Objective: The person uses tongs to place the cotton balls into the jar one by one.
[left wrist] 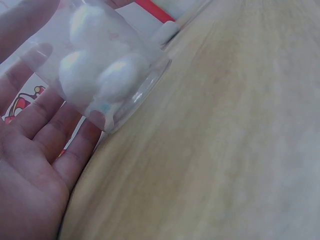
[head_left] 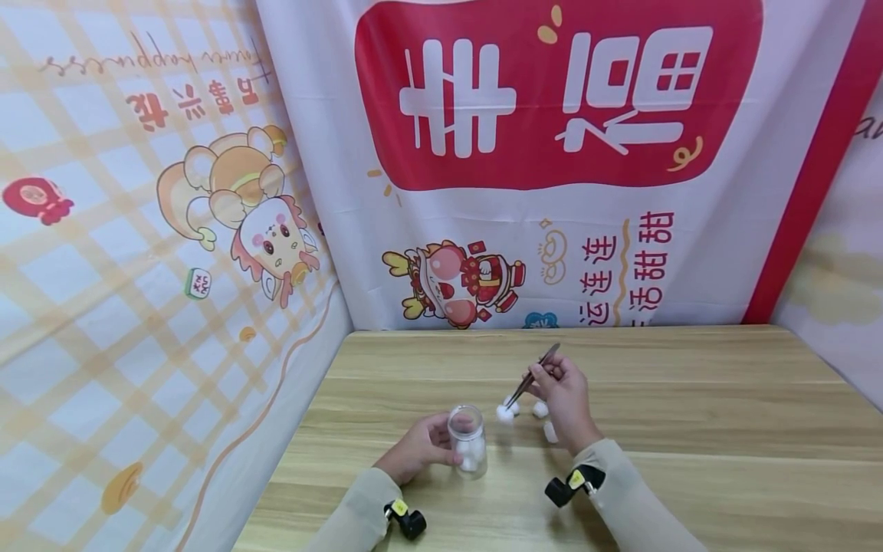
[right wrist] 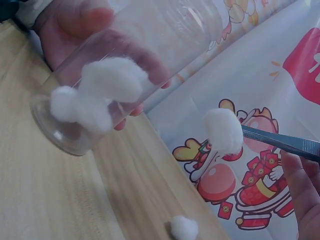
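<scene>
One cotton ball (right wrist: 223,131) in tweezers (right wrist: 280,142) near jar (right wrist: 172,37).

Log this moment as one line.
left hand: holds jar, cotton balls inside | right hand: holds tweezers gripping cotton ball | loose balls: on table

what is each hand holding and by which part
Left hand: clear jar, by its side. Right hand: tweezers, around mid-length, their tips pinching a cotton ball.
</scene>
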A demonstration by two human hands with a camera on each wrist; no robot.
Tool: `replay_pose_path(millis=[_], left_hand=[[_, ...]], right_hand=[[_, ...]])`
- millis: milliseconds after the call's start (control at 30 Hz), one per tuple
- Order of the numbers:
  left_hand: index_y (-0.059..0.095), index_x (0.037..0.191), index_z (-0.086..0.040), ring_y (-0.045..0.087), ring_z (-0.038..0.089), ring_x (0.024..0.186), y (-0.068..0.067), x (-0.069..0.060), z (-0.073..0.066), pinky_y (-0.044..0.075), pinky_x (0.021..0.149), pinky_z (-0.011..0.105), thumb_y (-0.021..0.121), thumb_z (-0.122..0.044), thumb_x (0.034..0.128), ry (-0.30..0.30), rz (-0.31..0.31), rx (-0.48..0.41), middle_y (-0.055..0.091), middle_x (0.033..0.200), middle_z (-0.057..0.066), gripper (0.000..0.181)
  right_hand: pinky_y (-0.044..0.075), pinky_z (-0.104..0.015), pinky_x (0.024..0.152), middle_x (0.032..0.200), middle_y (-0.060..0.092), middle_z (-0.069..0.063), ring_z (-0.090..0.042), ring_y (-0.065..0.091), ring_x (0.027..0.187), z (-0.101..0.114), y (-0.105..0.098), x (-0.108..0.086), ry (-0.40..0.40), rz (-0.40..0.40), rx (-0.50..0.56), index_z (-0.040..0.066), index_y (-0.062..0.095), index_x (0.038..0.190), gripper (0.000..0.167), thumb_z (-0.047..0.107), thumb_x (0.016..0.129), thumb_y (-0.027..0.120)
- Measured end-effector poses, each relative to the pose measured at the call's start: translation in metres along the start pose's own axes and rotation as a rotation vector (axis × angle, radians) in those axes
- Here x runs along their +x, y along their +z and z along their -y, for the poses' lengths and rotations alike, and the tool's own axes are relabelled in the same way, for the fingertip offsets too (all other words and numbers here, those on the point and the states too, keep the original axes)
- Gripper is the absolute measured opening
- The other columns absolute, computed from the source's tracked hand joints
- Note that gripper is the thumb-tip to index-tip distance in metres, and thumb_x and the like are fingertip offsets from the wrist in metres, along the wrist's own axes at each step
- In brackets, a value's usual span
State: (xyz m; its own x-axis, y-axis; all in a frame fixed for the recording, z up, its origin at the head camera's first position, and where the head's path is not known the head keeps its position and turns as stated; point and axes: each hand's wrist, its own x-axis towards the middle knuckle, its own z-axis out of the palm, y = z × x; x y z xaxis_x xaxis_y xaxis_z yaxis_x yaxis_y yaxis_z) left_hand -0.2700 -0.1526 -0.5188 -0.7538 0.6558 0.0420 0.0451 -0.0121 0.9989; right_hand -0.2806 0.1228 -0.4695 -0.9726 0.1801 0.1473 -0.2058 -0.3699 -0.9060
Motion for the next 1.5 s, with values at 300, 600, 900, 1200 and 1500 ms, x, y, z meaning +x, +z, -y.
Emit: replay_pose_path(millis=[300, 600, 900, 1200, 1500], left_hand=[[0.053, 0.137, -0.011, 0.052, 0.027, 0.124, 0.000, 0.001, 0.000, 0.040, 0.105, 0.037, 0.081, -0.009, 0.0781, -0.004, -0.003, 0.007, 0.056, 0.136, 0.009, 0.065], [0.053, 0.137, -0.010, 0.052, 0.027, 0.124, -0.001, 0.001, 0.002, 0.041, 0.105, 0.037, 0.080, -0.008, 0.0791, -0.006, -0.005, 0.012, 0.056, 0.136, 0.009, 0.064], [0.054, 0.137, -0.011, 0.052, 0.026, 0.124, -0.001, 0.001, 0.001, 0.040, 0.105, 0.036, 0.081, -0.009, 0.0784, -0.009, -0.011, 0.014, 0.056, 0.136, 0.008, 0.064], [0.053, 0.137, -0.011, 0.052, 0.026, 0.124, 0.000, 0.000, -0.001, 0.041, 0.105, 0.036, 0.081, -0.009, 0.0782, -0.005, -0.009, 0.013, 0.056, 0.136, 0.008, 0.065], [0.053, 0.137, -0.010, 0.052, 0.027, 0.124, 0.000, 0.001, -0.001, 0.041, 0.104, 0.036, 0.082, -0.010, 0.0775, -0.001, -0.008, 0.014, 0.056, 0.136, 0.009, 0.066]], right_hand=[[0.055, -0.043, 0.084, 0.096, 0.057, -0.014, -0.038, 0.062, 0.097, 0.010, 0.002, 0.001, -0.022, 0.010, 0.001, -0.003, 0.050, 0.108, 0.023, 0.009, 0.094, 0.064], [0.056, -0.043, 0.084, 0.095, 0.058, -0.012, -0.027, 0.065, 0.089, 0.017, 0.005, 0.001, -0.013, -0.014, 0.022, -0.002, 0.050, 0.108, 0.024, 0.009, 0.093, 0.065], [0.056, -0.041, 0.083, 0.096, 0.059, -0.012, -0.026, 0.065, 0.090, 0.020, 0.006, 0.004, -0.010, -0.055, 0.057, 0.001, 0.051, 0.109, 0.022, 0.009, 0.094, 0.064], [0.055, -0.041, 0.086, 0.103, 0.058, -0.015, -0.027, 0.064, 0.095, 0.024, 0.008, 0.006, 0.005, -0.053, 0.060, 0.002, 0.051, 0.113, 0.027, 0.013, 0.093, 0.066], [0.055, -0.042, 0.085, 0.105, 0.055, -0.018, -0.026, 0.064, 0.092, 0.028, 0.011, 0.007, -0.011, -0.054, 0.086, 0.001, 0.050, 0.113, 0.028, 0.013, 0.093, 0.065]])
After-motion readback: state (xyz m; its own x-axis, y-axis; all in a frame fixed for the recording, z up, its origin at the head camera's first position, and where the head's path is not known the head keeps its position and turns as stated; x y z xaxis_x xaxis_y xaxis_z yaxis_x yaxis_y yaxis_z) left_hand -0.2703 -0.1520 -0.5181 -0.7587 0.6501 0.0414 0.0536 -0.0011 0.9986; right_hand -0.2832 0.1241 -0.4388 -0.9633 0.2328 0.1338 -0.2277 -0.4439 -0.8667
